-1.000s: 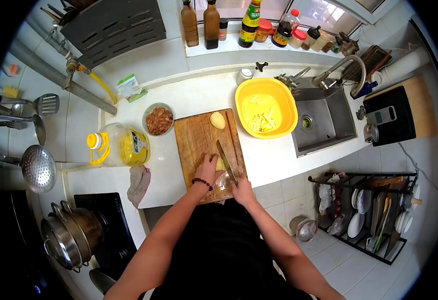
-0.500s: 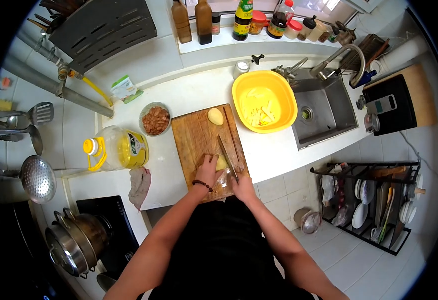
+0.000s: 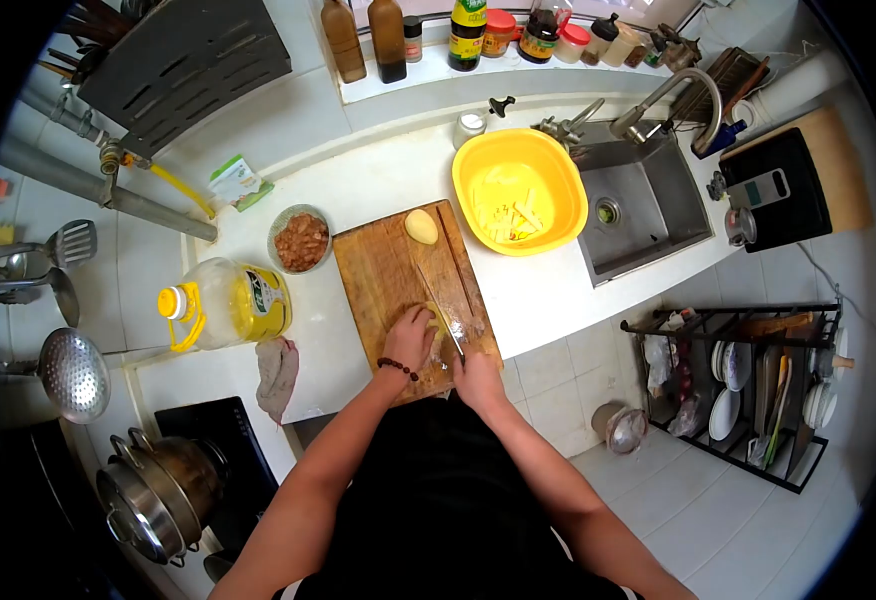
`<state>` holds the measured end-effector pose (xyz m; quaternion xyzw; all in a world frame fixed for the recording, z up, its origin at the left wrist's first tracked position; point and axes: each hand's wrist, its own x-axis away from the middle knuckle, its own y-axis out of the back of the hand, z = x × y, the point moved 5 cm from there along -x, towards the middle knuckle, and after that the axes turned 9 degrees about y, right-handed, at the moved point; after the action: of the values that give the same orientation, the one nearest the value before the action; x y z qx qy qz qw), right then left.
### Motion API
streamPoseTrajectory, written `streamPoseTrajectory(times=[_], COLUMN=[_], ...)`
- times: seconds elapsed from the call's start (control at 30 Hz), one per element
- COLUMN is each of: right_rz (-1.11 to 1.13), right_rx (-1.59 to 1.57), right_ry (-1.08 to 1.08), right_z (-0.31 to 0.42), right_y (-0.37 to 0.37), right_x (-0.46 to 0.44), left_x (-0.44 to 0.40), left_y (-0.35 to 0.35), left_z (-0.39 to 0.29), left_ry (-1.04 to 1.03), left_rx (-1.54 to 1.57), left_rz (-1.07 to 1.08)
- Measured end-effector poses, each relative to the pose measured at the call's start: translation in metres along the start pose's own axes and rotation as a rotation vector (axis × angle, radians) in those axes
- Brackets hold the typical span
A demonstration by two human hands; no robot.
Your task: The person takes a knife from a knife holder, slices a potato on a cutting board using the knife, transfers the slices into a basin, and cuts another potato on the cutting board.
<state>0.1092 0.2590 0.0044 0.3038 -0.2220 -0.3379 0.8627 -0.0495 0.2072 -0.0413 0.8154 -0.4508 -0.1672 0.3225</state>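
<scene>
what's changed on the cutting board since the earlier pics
Nothing was clearly moved, taken hold of or let go; the camera view has just turned slightly. The left hand still steadies the potato piece, the right hand still holds the knife, and the whole potato stays put on the cutting board.

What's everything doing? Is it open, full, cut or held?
Left hand: steadying pale yellow piece
Right hand: gripping long metal knife
Oval yellow potato: whole, peeled
Big yellow plastic basin: partly filled, pale strips
Round pale bowl: filled, reddish-brown chunks
Clear plastic jug: yellow cap on, partly full
</scene>
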Motion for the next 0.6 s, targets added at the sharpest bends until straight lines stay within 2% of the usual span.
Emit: streamPoseTrajectory(times=[0.07, 0.27, 0.33, 0.6], right_rz=[-0.006, -0.010, -0.050, 0.090], right_rx=[-0.016, -0.043, -0.034, 0.066], right_ry=[-0.017, -0.024, 0.043, -0.071], right_z=[-0.003, -0.006, -0.004, -0.008], right_y=[-0.001, -0.004, -0.004, -0.013], right_x=[0.004, 0.008, 0.009, 0.010], left_x=[0.000, -0.001, -0.004, -0.003], left_y=[-0.002, -0.005, -0.004, -0.006], left_z=[0.000, 0.002, 0.000, 0.004], left_ry=[0.038, 0.045, 0.047, 0.121], left_rx=[-0.055, -0.047, -0.035, -0.036], left_rz=[0.084, 0.022, 0.020, 0.040])
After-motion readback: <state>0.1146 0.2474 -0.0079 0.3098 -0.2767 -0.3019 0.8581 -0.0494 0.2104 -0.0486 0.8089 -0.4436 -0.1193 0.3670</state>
